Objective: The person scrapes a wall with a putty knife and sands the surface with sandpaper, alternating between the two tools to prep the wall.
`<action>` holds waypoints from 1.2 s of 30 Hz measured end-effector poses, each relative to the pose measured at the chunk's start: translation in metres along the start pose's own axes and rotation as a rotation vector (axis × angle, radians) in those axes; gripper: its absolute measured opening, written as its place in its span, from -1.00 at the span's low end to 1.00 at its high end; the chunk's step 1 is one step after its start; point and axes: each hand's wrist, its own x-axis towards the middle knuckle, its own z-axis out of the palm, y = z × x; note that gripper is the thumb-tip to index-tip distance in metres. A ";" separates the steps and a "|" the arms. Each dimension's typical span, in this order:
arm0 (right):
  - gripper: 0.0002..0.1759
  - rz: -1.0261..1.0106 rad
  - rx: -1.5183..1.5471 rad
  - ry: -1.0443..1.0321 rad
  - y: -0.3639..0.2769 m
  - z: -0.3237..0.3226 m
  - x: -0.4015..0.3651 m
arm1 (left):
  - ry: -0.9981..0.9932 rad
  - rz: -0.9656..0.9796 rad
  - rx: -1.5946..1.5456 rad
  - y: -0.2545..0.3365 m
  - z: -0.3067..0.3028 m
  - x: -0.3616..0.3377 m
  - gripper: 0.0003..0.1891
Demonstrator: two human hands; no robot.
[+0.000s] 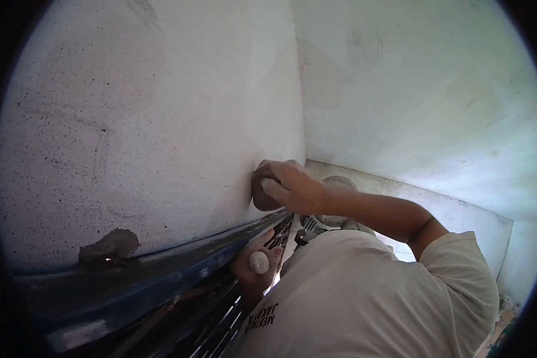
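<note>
My right hand (295,186) reaches across from the right, its fingers closed round a flat, brownish pad or blade (264,194). The exact kind of that piece does not show. It is pressed flat or nearly flat to the white wall (179,119), just above a blue frame (161,271). Lower down, beside the frame, my left hand (244,262) is wrapped round a handle with a rounded, whitish end (259,262). The rest of that tool is hidden behind the hand.
Dark bars (221,316) run below the blue frame. A rough hole (110,247) breaks the wall above the frame at left. A second wall (411,89) meets the first in a corner. Something round and greyish (340,182) is partly hidden behind my forearm.
</note>
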 end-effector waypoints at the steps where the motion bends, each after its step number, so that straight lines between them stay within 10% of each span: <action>1: -0.63 0.028 -0.019 -0.048 0.002 -0.005 -0.001 | 0.005 0.008 0.004 0.001 0.000 0.000 -0.61; 10: -0.62 0.366 -0.359 -0.199 0.164 0.023 -0.013 | 0.064 0.008 -0.044 -0.002 0.004 0.000 -0.60; 19: -0.64 0.315 -0.213 -0.209 0.076 0.020 0.019 | 0.168 0.004 -0.104 0.003 0.015 0.001 -0.63; 27: -0.70 -0.159 0.262 -0.205 -0.048 -0.073 0.011 | 0.402 -0.087 -0.325 0.012 0.045 -0.013 -0.72; 36: -0.66 0.176 0.420 -0.785 0.077 -0.112 -0.136 | 0.435 -0.310 -0.385 0.016 0.173 -0.069 -0.77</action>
